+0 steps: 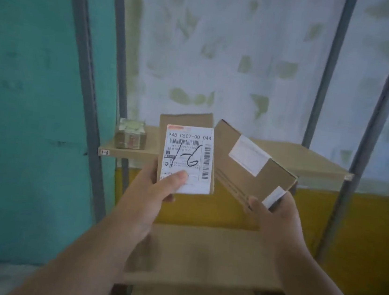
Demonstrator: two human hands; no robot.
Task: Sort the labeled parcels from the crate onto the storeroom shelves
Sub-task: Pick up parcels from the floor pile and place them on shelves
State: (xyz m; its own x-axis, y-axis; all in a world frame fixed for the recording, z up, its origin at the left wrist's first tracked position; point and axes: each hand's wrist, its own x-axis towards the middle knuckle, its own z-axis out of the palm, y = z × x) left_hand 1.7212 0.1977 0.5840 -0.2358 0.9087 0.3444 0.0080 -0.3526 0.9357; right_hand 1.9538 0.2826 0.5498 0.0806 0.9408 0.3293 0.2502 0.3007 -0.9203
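My left hand (pixel 156 187) grips a small brown parcel (pixel 186 155) upright, its white shipping label facing me with "1-6" handwritten on it. My right hand (pixel 275 216) holds a second brown cardboard parcel (pixel 247 168), tilted, with white tape on its top and at its near corner. Both parcels hover in front of a wooden shelf (pixel 309 164) whose left front edge carries a small tag reading "1-6" (pixel 104 152). A small taped box (pixel 130 134) sits at the left end of that shelf. The crate is out of sight.
Grey metal uprights (pixel 121 47) frame the shelving on both sides. A lower wooden shelf (pixel 211 259) lies beneath my forearms. Behind the rack hangs a white leaf-patterned curtain (pixel 224 53) above a yellow wall band; a teal wall (pixel 22 101) stands on the left.
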